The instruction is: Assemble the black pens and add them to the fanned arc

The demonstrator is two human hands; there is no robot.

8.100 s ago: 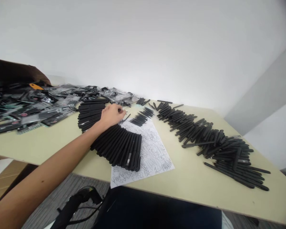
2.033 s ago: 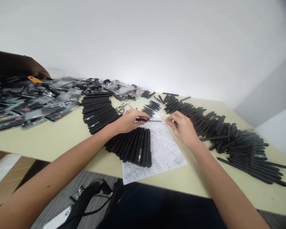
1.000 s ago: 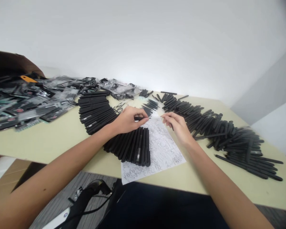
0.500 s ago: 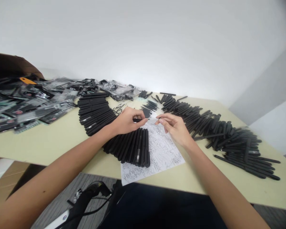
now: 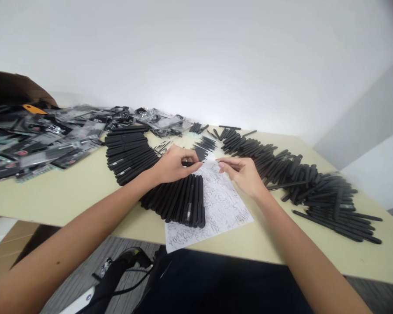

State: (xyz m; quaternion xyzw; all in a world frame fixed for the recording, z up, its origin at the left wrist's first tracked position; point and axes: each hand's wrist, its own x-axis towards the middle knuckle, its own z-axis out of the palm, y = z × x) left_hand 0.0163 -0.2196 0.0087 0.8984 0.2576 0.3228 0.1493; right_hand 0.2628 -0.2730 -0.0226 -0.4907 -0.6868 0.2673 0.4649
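My left hand is closed on a short black pen part, its tip pointing right. My right hand is a few centimetres to the right, its fingers pinched together on a thin pen piece I can barely make out. Both hands hover over a scribbled sheet of white paper. A neat row of black pens lies under and below my left hand, partly on the paper. A long loose heap of black pen barrels stretches along the table to the right of my right hand.
Small black pen tips lie in a cluster behind the paper. A pile of plastic-wrapped packets covers the table's left end beside a brown cardboard box. The beige table ends close to me; a dark bag and cable are below.
Eight seconds ago only my left hand reached over the pen row. Since then my right hand came in, and the two hands have drawn closer together over the paper.
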